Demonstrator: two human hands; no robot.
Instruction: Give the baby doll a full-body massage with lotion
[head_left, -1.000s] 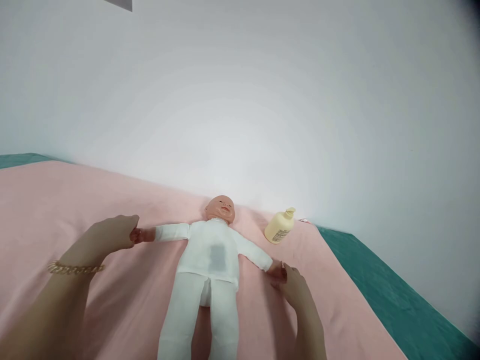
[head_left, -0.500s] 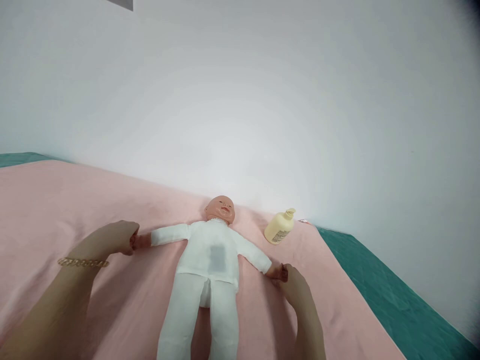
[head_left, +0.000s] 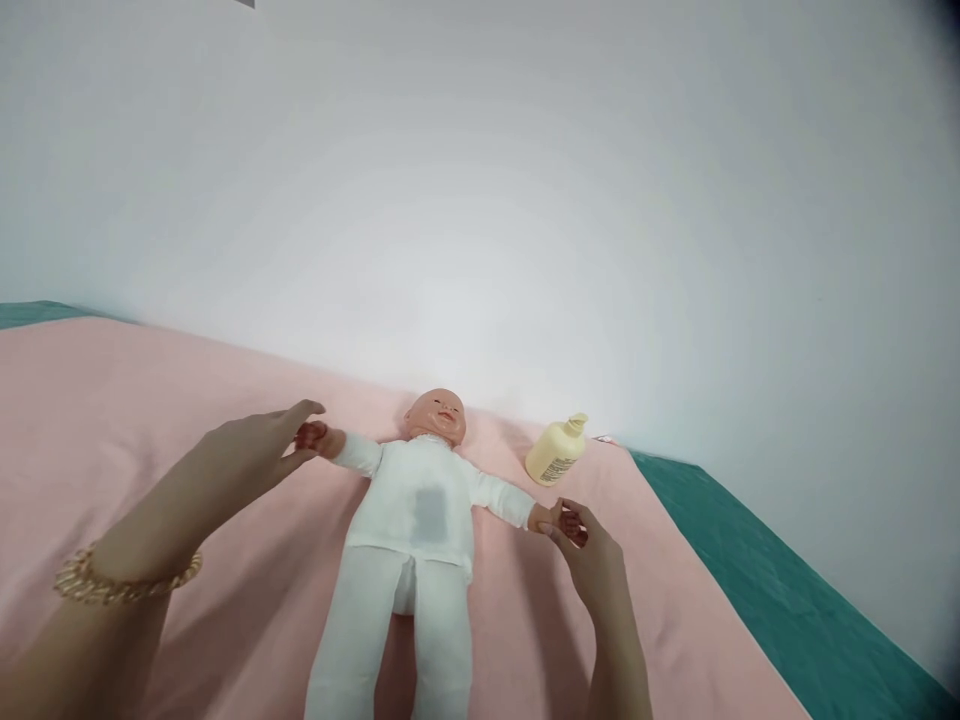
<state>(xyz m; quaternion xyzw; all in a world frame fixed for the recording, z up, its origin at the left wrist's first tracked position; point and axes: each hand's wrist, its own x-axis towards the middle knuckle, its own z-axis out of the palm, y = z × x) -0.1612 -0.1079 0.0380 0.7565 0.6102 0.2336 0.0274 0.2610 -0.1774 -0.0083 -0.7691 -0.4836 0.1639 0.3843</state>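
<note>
A baby doll point(head_left: 409, 500) in a white long-sleeved top and white trousers lies on its back on a pink cloth point(head_left: 247, 390), arms spread wide. A grey patch marks its chest. On the left, my left hand point(head_left: 236, 460) has its thumb and fingers on either side of the doll's hand, a loose grip. My right hand point(head_left: 596, 555) pinches the doll's other arm at the wrist, and the small plastic fingers show between my thumb and forefinger. Beyond that arm stands a pale yellow pump bottle point(head_left: 553, 455) with a printed label.
A white wall point(head_left: 480, 200) rises behind the cloth. Green sheeting point(head_left: 765, 560) shows past the cloth's right edge, with more at the far left. By the wall, just right of the bottle, is a small red and white scrap point(head_left: 606, 439).
My left hand has shifted up and inward with the doll's hand, and its fingers have spread somewhat. My right hand's grip has moved slightly up towards the doll's wrist.
</note>
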